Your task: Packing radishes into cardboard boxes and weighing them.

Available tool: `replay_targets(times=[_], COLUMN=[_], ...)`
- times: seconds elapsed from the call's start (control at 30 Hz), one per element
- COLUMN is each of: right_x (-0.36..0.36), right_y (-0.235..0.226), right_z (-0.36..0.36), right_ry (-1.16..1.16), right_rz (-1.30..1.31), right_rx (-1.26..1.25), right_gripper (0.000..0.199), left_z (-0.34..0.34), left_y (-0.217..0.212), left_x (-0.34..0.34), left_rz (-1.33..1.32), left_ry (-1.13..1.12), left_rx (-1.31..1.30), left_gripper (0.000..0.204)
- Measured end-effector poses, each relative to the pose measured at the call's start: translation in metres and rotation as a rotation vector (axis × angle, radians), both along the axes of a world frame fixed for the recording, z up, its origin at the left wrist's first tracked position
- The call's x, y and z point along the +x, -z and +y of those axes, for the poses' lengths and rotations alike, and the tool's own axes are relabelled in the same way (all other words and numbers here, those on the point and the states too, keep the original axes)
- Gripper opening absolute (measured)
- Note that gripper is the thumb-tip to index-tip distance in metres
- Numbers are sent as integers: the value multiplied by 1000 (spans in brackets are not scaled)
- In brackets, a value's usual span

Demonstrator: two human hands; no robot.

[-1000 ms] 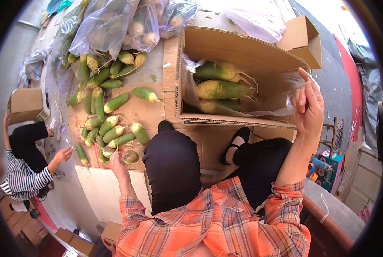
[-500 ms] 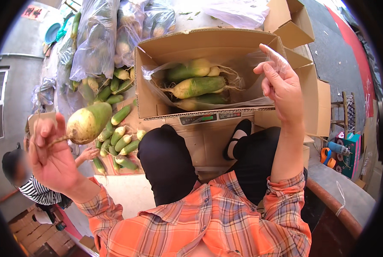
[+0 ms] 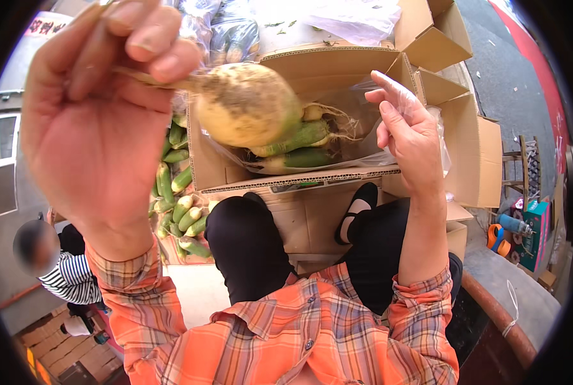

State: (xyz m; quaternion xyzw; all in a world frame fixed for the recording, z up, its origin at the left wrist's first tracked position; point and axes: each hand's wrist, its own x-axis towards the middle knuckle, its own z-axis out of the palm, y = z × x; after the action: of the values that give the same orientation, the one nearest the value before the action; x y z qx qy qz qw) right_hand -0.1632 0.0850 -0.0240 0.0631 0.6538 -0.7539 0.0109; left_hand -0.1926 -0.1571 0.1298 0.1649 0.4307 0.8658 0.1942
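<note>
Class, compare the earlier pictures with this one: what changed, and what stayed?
The left hand has lifted a radish from the pile, up and rightward; in view it now covers part of the box. The right hand stays by the box's right side.

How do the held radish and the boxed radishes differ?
Pose: the held radish is raised by its root in the left hand; the boxed radishes lie in the box.
Look: the held radish shows mostly a pale, brown-stained end; the boxed radishes show more green.
Both show roots.
</note>
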Motion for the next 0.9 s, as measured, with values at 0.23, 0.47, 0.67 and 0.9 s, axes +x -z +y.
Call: replay_targets(times=[0.23,0.47,0.67,0.9], right_x=[-6,-4,-7,-3], right_y=[5,9,8,4], right_z=[-1,2,-5,-15], right_ry=[2,-14,-79,-139], right_rz=[5,-18,2,-4], right_rx=[-18,73,125,254], right_gripper=[32,34,34,33], left_z=[68,96,85,92], left_y=[113,201,230,227], left_x=[-5,-15,-15,-7], left_rz=[-142,-364,217,659], left_ry=[-58,358,470,654], left_rx=[-124,-1236,-1226,-1346], left_gripper=[20,17,18,21])
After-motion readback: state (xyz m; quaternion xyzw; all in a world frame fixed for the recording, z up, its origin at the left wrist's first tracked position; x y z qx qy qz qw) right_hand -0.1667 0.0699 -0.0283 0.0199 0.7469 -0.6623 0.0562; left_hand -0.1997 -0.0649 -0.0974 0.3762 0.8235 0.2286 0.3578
